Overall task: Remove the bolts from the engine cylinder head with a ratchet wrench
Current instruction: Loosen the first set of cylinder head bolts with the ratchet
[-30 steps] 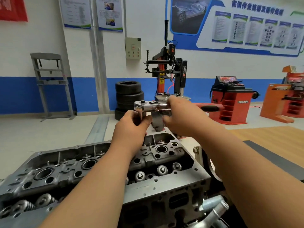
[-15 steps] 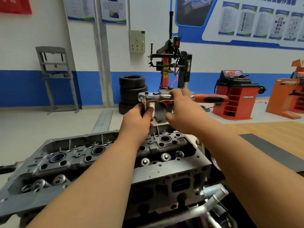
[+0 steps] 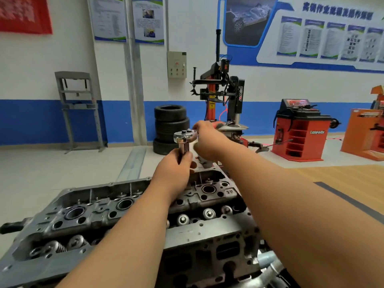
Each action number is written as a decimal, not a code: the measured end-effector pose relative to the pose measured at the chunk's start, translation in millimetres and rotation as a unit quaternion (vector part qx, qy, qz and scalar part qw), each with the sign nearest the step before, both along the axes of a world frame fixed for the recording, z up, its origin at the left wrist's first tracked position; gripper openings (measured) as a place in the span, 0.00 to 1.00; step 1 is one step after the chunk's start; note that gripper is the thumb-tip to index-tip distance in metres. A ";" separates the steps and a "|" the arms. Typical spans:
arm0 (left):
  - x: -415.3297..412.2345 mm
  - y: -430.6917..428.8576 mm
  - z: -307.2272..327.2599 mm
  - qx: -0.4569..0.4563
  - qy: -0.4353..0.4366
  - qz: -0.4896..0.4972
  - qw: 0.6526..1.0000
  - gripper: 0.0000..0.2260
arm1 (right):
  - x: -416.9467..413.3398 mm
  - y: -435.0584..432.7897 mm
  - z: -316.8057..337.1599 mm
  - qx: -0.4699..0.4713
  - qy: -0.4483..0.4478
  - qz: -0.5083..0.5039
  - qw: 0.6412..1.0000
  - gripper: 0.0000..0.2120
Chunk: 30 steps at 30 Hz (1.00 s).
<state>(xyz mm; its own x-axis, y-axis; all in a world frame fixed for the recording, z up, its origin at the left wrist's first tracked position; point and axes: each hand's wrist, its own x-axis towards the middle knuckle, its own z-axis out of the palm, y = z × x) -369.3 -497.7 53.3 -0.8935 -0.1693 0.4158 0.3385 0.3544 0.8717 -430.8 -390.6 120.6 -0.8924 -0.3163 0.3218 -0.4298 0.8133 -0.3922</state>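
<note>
- Your left hand (image 3: 174, 169) is curled round the socket (image 3: 184, 149), gripping it just under the wrench (image 3: 185, 136) head.
- Your right hand (image 3: 207, 142) is wrapped round the wrench handle, just right of the left hand and slightly higher. The hand is blurred, and a strip of red grip shows beyond the knuckles.
- The wrench head stands directly above your left hand, with the socket pointing down from it.
- The head (image 3: 124, 204) lies below and nearer than both hands, and your forearms cross over it. The socket's lower end and any bolt beneath it are hidden by your left hand.
- A trough in the head's near side, under your left forearm, holds valve springs (image 3: 60, 246).
- A second recess, below and between your two wrists, holds a row of round silver caps (image 3: 182, 220).
- Open round bores (image 3: 74, 213) run along the top face to the left of your left wrist.
- The floor (image 3: 41, 173) beyond your hands is pale grey. To the right of your right arm it is wood-coloured.
- Stacked tyres (image 3: 170, 125) stand just beyond your left hand, against the wall.
- A tyre changer (image 3: 220, 94) stands beyond your right hand.
- A red balancer (image 3: 301, 132) stands further right.
- A grey frame (image 3: 76, 104) stands well left of your left hand.
- The wall (image 3: 31, 69) is white above a blue band and carries posters (image 3: 128, 19).
</note>
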 end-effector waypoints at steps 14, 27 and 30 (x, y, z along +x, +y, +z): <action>6.6 2.0 -0.9 0.011 0.035 0.040 0.999 0.07 | 124.2 52.5 -44.6 0.119 0.203 -0.052 0.971 0.35; 2.9 -2.0 0.4 -0.020 0.026 0.048 0.998 0.05 | -11.9 -22.2 3.0 -0.011 -0.006 0.047 0.999 0.27; 6.5 -2.2 0.5 0.002 0.041 0.042 0.998 0.06 | -6.8 -15.2 0.3 -0.001 0.003 0.019 1.000 0.25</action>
<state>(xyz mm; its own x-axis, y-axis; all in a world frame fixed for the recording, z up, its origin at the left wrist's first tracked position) -362.8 -499.9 53.8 -0.8396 -0.2437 0.4854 0.3776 0.3804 0.8442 -437.6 -405.9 120.9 -0.8778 -0.3488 0.3285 -0.4625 0.7958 -0.3908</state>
